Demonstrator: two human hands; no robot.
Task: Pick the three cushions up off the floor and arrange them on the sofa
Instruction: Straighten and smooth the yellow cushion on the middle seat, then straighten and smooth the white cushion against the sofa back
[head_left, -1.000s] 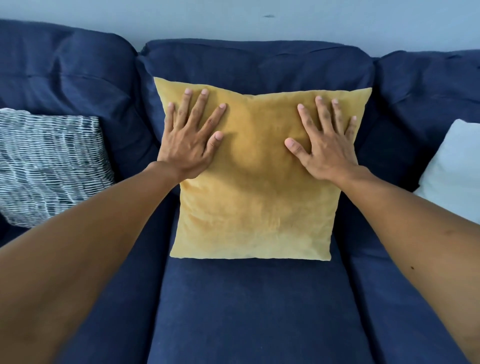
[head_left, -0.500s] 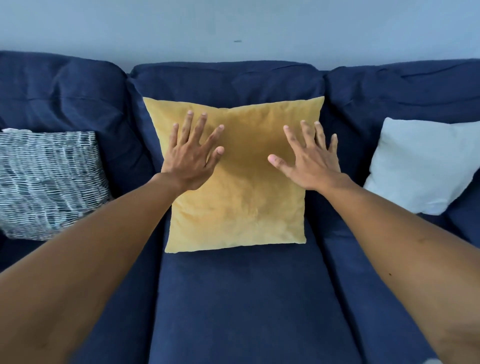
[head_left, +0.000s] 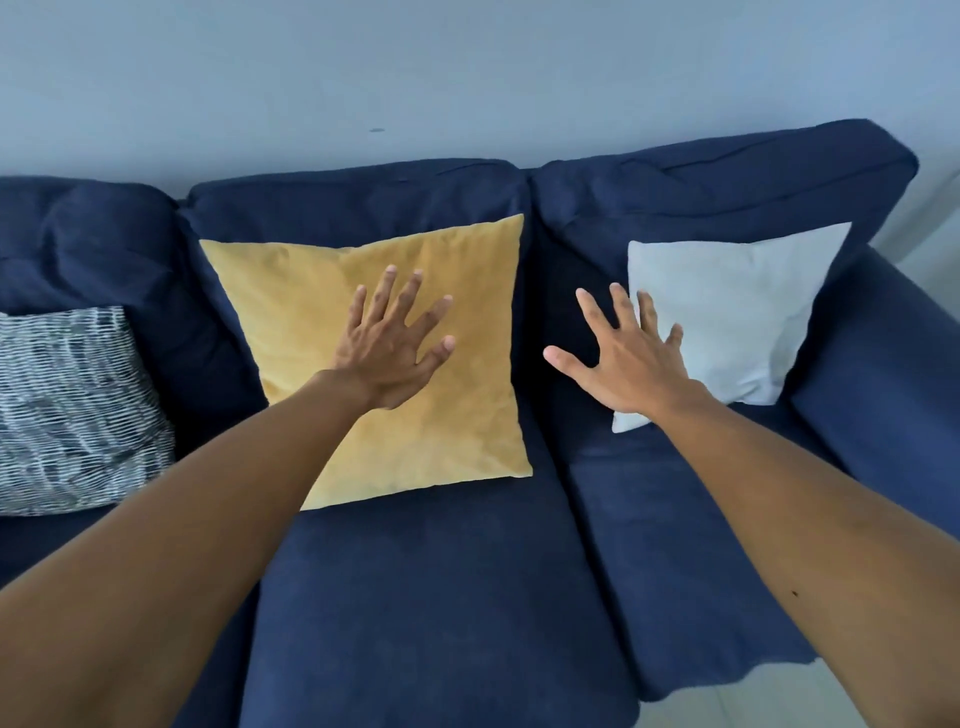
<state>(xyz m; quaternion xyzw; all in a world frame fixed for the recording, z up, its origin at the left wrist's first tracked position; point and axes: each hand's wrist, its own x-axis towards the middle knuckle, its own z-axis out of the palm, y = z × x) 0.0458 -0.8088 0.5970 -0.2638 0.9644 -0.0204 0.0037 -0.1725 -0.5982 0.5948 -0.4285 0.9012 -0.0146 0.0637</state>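
At nine o'clock a black-and-white patterned cushion (head_left: 72, 410) leans on the navy sofa (head_left: 426, 597), its left part cut off by the frame edge. Next, the yellow cushion (head_left: 322, 322) stands against the middle backrest; the left hand (head_left: 392, 353) lies over its centre with fingers spread wide, holding nothing, and whether the palm presses the fabric cannot be told. Toward two o'clock the right hand (head_left: 631, 364) is likewise splayed and empty, in front of the gap between seats, its fingertips overlapping the pale blue cushion (head_left: 737, 312), whose lower left corner hides behind the wrist.
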